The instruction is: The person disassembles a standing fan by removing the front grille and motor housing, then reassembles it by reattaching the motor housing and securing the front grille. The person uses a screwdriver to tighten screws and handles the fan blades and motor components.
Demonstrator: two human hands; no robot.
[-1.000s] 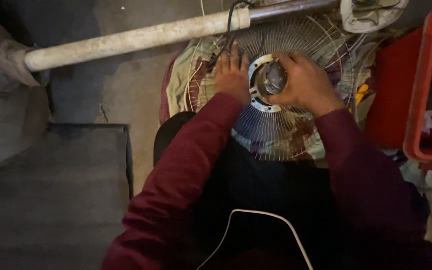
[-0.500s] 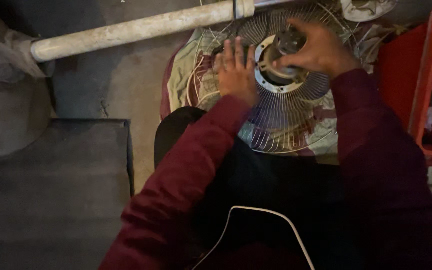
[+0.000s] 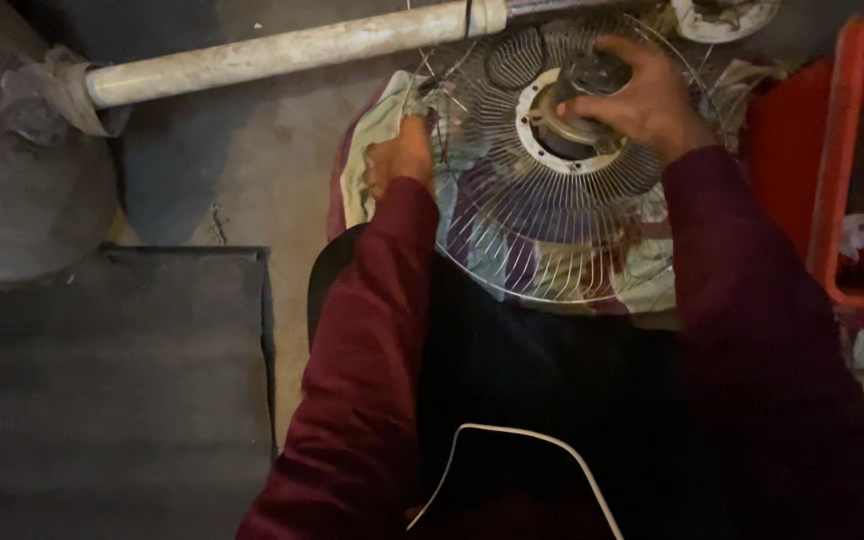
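Note:
A round wire fan guard [image 3: 552,215] lies in front of me over a crumpled cloth [image 3: 377,130]. My left hand [image 3: 400,160] grips the guard's left rim, fingers curled around the wires. At the guard's hub sits a dark cylindrical fan motor [image 3: 592,80] inside a pale ring. My right hand [image 3: 637,100] is closed over that motor from the right. Both arms wear dark red sleeves.
A long pale pipe [image 3: 292,50] runs across the top, with a rag on its left end. A red plastic crate [image 3: 842,170] stands at the right. A grey rounded object [image 3: 22,190] sits at left, above a dark slab [image 3: 102,380]. A white cable [image 3: 522,445] loops over my lap.
My left hand has slid from beside the hub out to the guard's left rim. My right hand stays on the motor. The view has shifted, so the guard sits further right.

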